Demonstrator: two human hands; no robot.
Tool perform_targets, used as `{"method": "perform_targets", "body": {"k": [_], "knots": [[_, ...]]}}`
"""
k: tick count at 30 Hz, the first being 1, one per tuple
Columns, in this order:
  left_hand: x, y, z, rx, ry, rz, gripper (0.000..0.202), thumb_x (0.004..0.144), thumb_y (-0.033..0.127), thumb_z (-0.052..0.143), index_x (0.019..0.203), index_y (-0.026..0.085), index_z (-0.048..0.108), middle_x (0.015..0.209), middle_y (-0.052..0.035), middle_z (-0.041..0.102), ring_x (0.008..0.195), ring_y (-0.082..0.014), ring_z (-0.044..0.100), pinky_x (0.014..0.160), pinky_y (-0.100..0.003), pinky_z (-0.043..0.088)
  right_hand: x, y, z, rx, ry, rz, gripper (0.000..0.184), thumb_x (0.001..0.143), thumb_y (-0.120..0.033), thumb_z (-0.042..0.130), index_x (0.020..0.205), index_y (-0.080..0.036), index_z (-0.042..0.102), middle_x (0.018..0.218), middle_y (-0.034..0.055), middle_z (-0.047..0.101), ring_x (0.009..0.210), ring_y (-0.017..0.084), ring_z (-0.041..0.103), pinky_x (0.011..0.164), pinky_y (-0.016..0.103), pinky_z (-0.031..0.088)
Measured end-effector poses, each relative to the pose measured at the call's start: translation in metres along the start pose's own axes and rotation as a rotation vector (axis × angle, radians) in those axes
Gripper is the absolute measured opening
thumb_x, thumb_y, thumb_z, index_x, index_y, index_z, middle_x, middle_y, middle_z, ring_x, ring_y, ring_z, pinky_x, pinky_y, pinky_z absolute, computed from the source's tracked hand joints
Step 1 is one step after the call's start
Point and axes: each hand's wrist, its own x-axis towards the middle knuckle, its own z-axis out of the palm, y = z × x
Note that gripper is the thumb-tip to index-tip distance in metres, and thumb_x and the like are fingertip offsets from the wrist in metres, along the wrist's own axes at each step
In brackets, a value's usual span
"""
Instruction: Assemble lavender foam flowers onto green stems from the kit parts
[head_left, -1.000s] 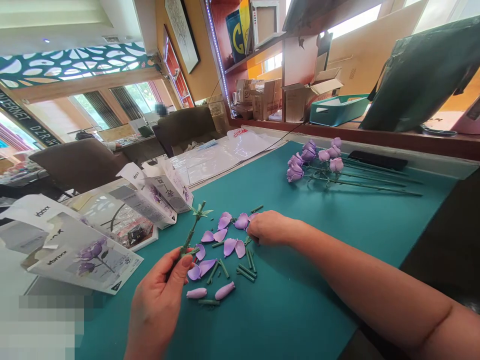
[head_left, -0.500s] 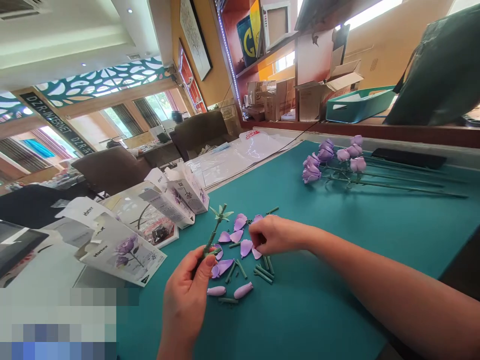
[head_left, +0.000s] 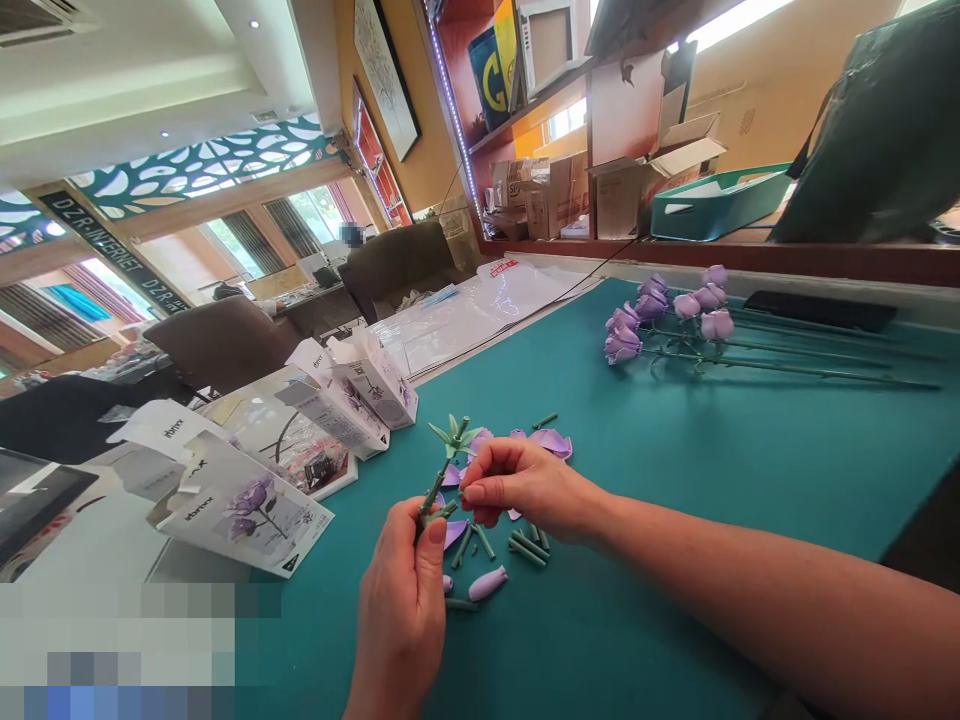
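Observation:
My left hand (head_left: 409, 590) is closed around a green plastic flower stem (head_left: 441, 480), held tilted, with pale green leaves near its top and a short side branch. My right hand (head_left: 517, 482) pinches at the tip of that side branch; a tiny dark green piece seems to sit between the fingertips, too small to name. On the mat below lie loose purple petals (head_left: 553, 442), partly covered by my hands. Several short green stem pieces (head_left: 529, 547) and a closed purple bud (head_left: 488, 583) rest nearer to me.
Assembled purple roses (head_left: 622, 345) on long stems lie at the back right of the green mat (head_left: 600, 620), beside a black flat object (head_left: 821, 310). Opened white flower boxes (head_left: 247, 515) stand along the left. Behind are a shelf with cartons (head_left: 619, 195) and a teal basket (head_left: 720, 208).
My right hand has moved left from the petals to the stem's side branch. My left hand has shifted slightly right with the stem.

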Motion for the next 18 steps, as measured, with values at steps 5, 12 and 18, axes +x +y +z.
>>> {"method": "perform_targets", "body": {"k": [5,12,18], "knots": [[-0.002,0.005,0.002,0.007,0.014,0.005,0.025,0.088,0.044,0.04,0.082,0.024,0.054,0.064,0.0017,0.049,0.057,-0.0178,0.042,0.051,-0.027,0.037,-0.003,0.004,0.006,0.094,0.002,-0.026,0.036,0.057,-0.038,0.083,0.069,-0.014,0.059,0.06,-0.0034,0.064,0.051,0.007,0.059,0.053,0.021,0.048],[-0.002,0.001,0.004,0.034,0.06,0.025,0.026,0.087,0.045,0.04,0.084,0.024,0.056,0.068,0.001,0.054,0.058,-0.0181,0.049,0.051,-0.027,0.041,-0.002,0.007,0.008,0.089,0.052,-0.058,0.034,0.058,-0.037,0.082,0.066,-0.014,0.058,0.059,-0.0033,0.063,0.051,0.007,0.057,0.052,0.02,0.046],[-0.002,-0.008,0.007,0.024,0.083,0.004,0.032,0.086,0.05,0.042,0.091,0.023,0.059,0.072,-0.001,0.059,0.059,-0.0183,0.051,0.054,-0.03,0.048,-0.003,0.008,0.012,0.115,0.087,-0.072,0.036,0.058,-0.038,0.083,0.066,-0.015,0.057,0.059,-0.0036,0.064,0.05,0.006,0.057,0.052,0.02,0.045]]}}
